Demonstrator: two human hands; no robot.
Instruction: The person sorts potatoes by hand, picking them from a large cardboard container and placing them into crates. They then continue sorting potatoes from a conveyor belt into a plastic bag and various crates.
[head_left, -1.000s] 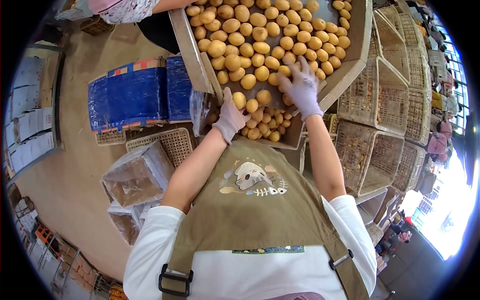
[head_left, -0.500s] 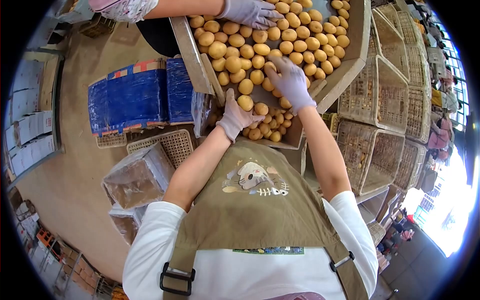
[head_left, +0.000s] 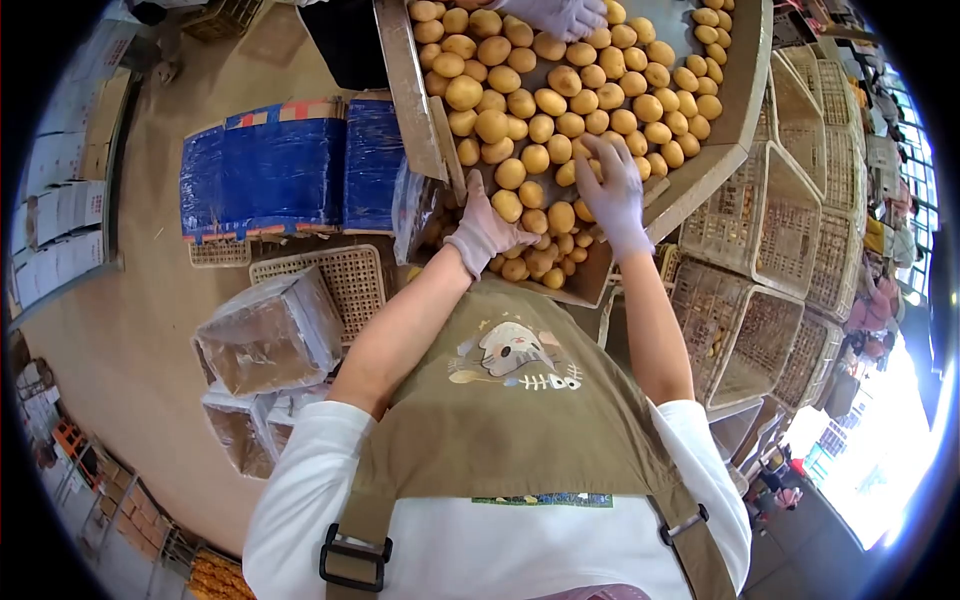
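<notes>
Many round, yellow-brown, potato-like items (head_left: 541, 128) lie on a sloping tray with raised side boards (head_left: 720, 165). My left hand (head_left: 487, 232), gloved, is spread at the tray's lower left outlet, fingers along the edge and thumb pointing right, beside the items there. My right hand (head_left: 615, 195), also gloved, reaches over the lower right of the tray with its fingers apart, touching or just above some items; its fingertips partly cover them. Below the outlet, between my hands, more items fill a box (head_left: 590, 285) close against my apron (head_left: 500, 430).
A co-worker's gloved hand (head_left: 560, 15) rests on the items at the tray's far side. Stacked plastic crates (head_left: 750, 330) stand at right. On the left are blue-wrapped boxes (head_left: 265, 180), an open-weave basket (head_left: 345, 290) and plastic-lined boxes (head_left: 270, 335).
The view has shifted, so the tray sits higher and further right. My right hand has drawn back toward the outlet's right side. Items near the outlet have moved down.
</notes>
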